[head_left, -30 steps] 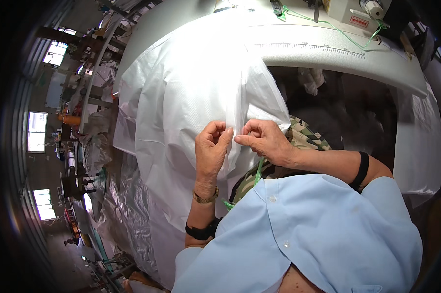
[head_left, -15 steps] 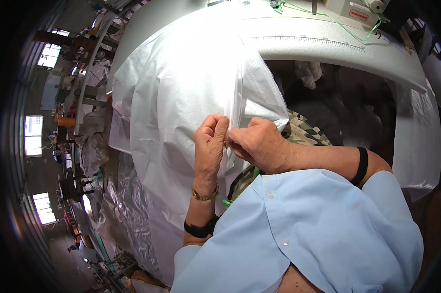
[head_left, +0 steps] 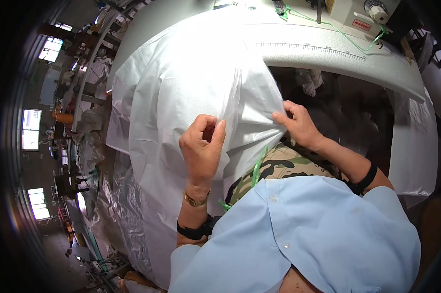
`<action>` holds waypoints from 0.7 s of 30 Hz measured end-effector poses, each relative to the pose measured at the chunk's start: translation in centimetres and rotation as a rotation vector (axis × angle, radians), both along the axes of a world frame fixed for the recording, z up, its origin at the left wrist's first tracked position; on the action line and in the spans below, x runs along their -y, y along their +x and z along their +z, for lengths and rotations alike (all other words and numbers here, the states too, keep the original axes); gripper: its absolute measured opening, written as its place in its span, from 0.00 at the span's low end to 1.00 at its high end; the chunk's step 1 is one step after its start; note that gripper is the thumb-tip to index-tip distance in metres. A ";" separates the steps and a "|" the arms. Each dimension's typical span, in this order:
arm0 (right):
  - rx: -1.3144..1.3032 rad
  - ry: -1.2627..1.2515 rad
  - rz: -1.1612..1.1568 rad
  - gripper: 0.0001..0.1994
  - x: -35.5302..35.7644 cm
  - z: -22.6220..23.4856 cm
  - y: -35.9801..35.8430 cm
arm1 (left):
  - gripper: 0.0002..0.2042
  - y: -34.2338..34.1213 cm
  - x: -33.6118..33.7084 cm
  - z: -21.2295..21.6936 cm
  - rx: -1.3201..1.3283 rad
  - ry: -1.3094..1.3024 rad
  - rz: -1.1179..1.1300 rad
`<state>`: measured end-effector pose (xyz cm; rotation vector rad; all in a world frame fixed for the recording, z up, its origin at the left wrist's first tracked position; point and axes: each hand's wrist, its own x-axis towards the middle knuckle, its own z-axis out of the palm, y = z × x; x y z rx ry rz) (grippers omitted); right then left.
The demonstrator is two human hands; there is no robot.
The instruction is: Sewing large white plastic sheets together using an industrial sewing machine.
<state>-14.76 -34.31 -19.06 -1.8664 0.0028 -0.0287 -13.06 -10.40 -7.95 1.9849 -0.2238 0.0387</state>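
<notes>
Pinching white fabric (head_left: 191, 83): left hand (head_left: 202, 146), right hand (head_left: 298, 124).

Two hands (head_left: 202, 146) (head_left: 298, 124), one white sheet (head_left: 181, 93), one sewing machine (head_left: 362, 12)

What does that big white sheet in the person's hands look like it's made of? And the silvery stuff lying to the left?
The white sheet looks like thin woven or non-woven plastic fabric: matte, faintly grid-textured, slightly see-through at the fold that the left hand and right hand pinch. The silvery material looks like metallised foil or film: shiny and crinkled, with bright glints. Neither can be told for sure.
</notes>
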 end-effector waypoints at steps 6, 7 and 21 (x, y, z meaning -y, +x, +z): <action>0.228 -0.021 0.350 0.10 -2.9 8.2 -1.4 | 0.03 0.1 1.0 1.4 0.421 0.425 -0.231; 0.231 -0.020 0.347 0.10 -3.4 8.5 -1.4 | 0.04 0.3 1.1 1.0 0.350 0.347 -0.274; 0.686 -0.677 0.503 0.10 -5.5 9.1 -1.2 | 0.06 0.5 0.9 -2.3 -0.405 -0.445 -0.226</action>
